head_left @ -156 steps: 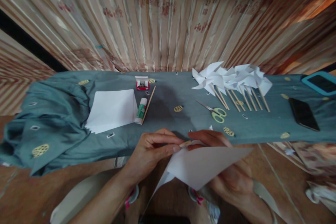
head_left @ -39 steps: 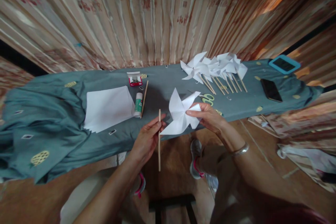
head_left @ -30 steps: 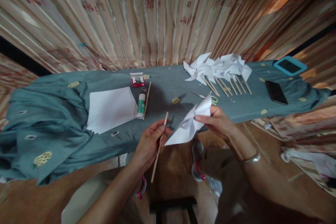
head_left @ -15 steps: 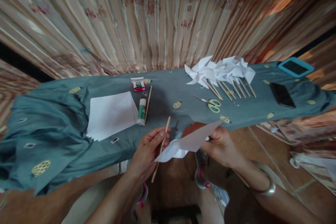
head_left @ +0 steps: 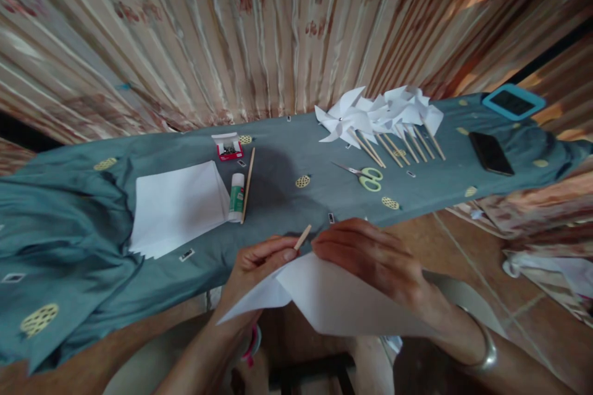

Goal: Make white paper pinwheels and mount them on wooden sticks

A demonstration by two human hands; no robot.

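Note:
Near the table's front edge, my left hand (head_left: 262, 265) pinches a thin wooden stick (head_left: 303, 237); its tip sticks out above the thumb. A white paper pinwheel (head_left: 333, 296) lies across the stick's lower part and hides it. My right hand (head_left: 375, 259) is bent over the pinwheel's far side, fingers together and pointing at the stick. Its thumb is hidden behind the paper, but the hand appears to grip the pinwheel. A bracelet circles the right wrist.
On the green tablecloth (head_left: 278, 210) lie a paper stack (head_left: 178, 207), a glue stick (head_left: 236, 197), another wooden stick (head_left: 248, 185) and a red box of pins (head_left: 228, 148). Rightward are scissors (head_left: 365, 177), several finished pinwheels (head_left: 347, 117), a phone (head_left: 491, 153) and a blue-framed device (head_left: 514, 102).
The pinwheel has turned and tipped down toward me, covering more of the stick. My right hand has moved left over it, closer to my left hand. The view has shifted slightly.

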